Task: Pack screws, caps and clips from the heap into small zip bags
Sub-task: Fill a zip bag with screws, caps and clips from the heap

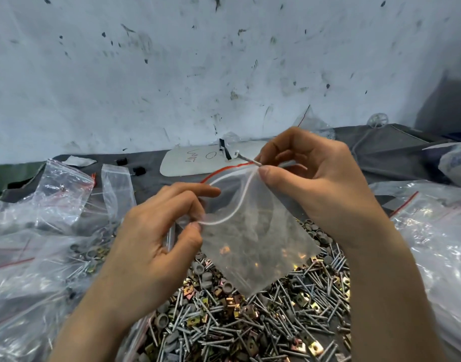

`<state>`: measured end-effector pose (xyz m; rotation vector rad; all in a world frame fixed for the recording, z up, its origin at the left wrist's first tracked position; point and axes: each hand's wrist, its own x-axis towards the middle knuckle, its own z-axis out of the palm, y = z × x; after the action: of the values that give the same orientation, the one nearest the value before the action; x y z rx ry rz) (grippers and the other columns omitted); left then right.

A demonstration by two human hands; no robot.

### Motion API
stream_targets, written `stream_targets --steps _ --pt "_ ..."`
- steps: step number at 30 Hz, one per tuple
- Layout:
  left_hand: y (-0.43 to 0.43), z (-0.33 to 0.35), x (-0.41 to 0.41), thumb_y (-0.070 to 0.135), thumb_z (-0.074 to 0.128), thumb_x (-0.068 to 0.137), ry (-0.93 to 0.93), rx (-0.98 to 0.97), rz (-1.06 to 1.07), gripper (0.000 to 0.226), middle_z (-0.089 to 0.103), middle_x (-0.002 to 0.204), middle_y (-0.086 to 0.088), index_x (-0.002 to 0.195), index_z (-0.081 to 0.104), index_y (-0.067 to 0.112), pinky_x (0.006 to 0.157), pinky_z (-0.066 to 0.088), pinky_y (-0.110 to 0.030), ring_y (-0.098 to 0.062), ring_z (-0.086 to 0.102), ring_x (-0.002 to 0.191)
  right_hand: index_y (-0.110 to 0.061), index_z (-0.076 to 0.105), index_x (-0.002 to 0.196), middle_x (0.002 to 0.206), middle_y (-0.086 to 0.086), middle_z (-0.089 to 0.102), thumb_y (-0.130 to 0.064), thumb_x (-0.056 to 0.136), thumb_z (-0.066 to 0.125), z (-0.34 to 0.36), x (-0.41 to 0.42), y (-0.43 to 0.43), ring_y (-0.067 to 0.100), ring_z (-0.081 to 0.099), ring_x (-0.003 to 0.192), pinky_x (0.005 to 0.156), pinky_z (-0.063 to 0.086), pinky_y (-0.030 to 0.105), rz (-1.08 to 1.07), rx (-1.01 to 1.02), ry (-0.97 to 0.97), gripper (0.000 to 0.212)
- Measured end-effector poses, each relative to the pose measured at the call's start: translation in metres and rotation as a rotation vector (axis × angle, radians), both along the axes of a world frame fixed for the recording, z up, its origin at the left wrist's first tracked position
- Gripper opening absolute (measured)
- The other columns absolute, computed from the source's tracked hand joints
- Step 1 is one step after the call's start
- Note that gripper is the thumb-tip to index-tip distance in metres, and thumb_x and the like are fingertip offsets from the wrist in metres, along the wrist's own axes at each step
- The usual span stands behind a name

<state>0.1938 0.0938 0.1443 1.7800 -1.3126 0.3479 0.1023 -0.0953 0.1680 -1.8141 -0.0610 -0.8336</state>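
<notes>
Scuffed white wall (pixel 224 61) rises behind a desk (pixel 386 155) draped in dark grey cloth. Over the middle of the desk, the left grip (pixel 151 246) pinches the near lip of a small clear plastic zip bag (pixel 250 246) between thumb and forefinger. The right grip (pixel 315 178) pinches the far lip at its corner, so the red-lined mouth stands pulled apart. A thin silver screw (pixel 246 158) juts from the right grip's fingers just above that mouth, its head toward the wall. The bag hangs in the air; whether anything lies inside I cannot tell, since the parts below show through it.

Directly beneath, running to the desk's near edge, lies the mixed heap of silver screws, grey round caps and brass-coloured clips (pixel 250 322). Crumpled clear bags (pixel 62 197) crowd the left edge and larger plastic sacks (pixel 438 244) the right. A white oval plate with pen marks (pixel 198 163) sits by the far edge, with small black pieces (pixel 139 170) just beside it.

This looks like the filling step, probably early on. The next move calls for tipping the screw into the mouth and releasing it without losing the lip, while the left grip holds the bag open.
</notes>
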Motion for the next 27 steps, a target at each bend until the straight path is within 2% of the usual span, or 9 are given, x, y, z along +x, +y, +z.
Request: stream_targets --steps 5,12,14,17,19,20,22,25,27 --pt "-0.001 0.001 -0.001 0.028 0.042 0.076 0.005 0.011 0.017 0.017 0.066 0.109 0.02 0.068 0.054 0.019 0.081 0.043 -0.015 -0.007 0.061 0.105 -0.019 0.065 0.078 0.082 0.003 0.068 -0.02 0.075 0.07 0.003 -0.002 0.002 0.023 0.057 0.068 0.064 0.044 0.031 -0.025 -0.001 -0.051 0.006" --pt "-0.002 0.0 -0.003 0.03 0.043 0.078 -0.026 0.035 0.029 0.018 0.067 0.108 0.019 0.07 0.055 0.019 0.082 0.045 -0.026 -0.006 0.062 0.101 -0.02 0.066 0.08 0.089 0.005 0.068 -0.018 0.08 0.067 0.001 0.003 0.006 0.041 0.059 0.079 0.066 0.049 0.046 0.007 -0.047 -0.029 0.002" --pt "-0.002 0.001 -0.003 0.031 0.043 0.078 -0.029 0.038 0.033 0.018 0.067 0.109 0.02 0.07 0.055 0.02 0.082 0.044 -0.025 -0.005 0.062 0.102 -0.021 0.067 0.082 0.087 0.0 0.069 -0.019 0.08 0.067 0.0 0.004 0.006 0.033 0.062 0.077 0.066 0.05 0.038 -0.003 -0.062 -0.023 0.003" --pt "-0.002 0.0 -0.002 0.031 0.043 0.078 -0.025 0.032 0.035 0.018 0.066 0.11 0.02 0.071 0.054 0.019 0.083 0.044 -0.022 -0.003 0.061 0.101 -0.021 0.068 0.084 0.075 -0.01 0.066 -0.022 0.08 0.065 -0.004 0.008 -0.004 0.004 0.061 0.071 0.062 0.045 0.014 -0.091 -0.02 -0.045 0.004" --pt "-0.001 0.0 -0.001 0.031 0.043 0.079 -0.017 0.026 0.04 0.018 0.066 0.11 0.021 0.071 0.054 0.019 0.082 0.043 -0.016 -0.003 0.061 0.101 -0.021 0.068 0.08 0.071 -0.011 0.066 -0.02 0.082 0.066 -0.015 0.016 -0.018 -0.001 0.059 0.068 0.062 0.044 0.012 -0.228 0.0 -0.012 0.003" --pt "0.0 0.0 -0.001 0.031 0.043 0.079 -0.015 0.025 0.044 0.018 0.066 0.11 0.022 0.071 0.054 0.02 0.081 0.042 -0.013 -0.003 0.061 0.102 -0.021 0.067 0.077 0.07 -0.01 0.066 -0.017 0.084 0.066 -0.024 0.021 -0.026 -0.002 0.057 0.065 0.061 0.044 0.012 -0.315 -0.011 0.065 0.008" --pt "0.001 0.0 -0.001 0.032 0.043 0.079 -0.009 0.023 0.046 0.017 0.066 0.11 0.022 0.071 0.054 0.021 0.082 0.041 -0.011 -0.004 0.06 0.104 -0.023 0.064 0.076 0.076 -0.008 0.067 -0.012 0.086 0.064 -0.044 0.03 -0.044 0.0 0.056 0.067 0.063 0.042 0.016 -0.424 -0.115 0.396 0.015" --pt "0.001 0.0 0.0 0.032 0.044 0.079 -0.005 0.018 0.043 0.016 0.066 0.109 0.021 0.071 0.054 0.022 0.083 0.041 -0.011 -0.003 0.06 0.105 -0.016 0.071 0.088 0.089 0.006 0.067 -0.017 0.089 0.063 -0.076 0.037 -0.065 0.014 0.056 0.079 0.068 0.039 0.021 -0.373 -0.232 0.898 0.008" --pt "0.001 0.0 0.0 0.032 0.044 0.079 -0.01 0.014 0.038 0.016 0.066 0.109 0.021 0.071 0.054 0.022 0.083 0.041 -0.013 -0.004 0.061 0.104 -0.013 0.073 0.101 0.09 0.005 0.062 -0.022 0.091 0.063 -0.087 0.038 -0.071 0.017 0.054 0.082 0.06 0.038 0.022 -0.308 -0.204 1.009 0.017"
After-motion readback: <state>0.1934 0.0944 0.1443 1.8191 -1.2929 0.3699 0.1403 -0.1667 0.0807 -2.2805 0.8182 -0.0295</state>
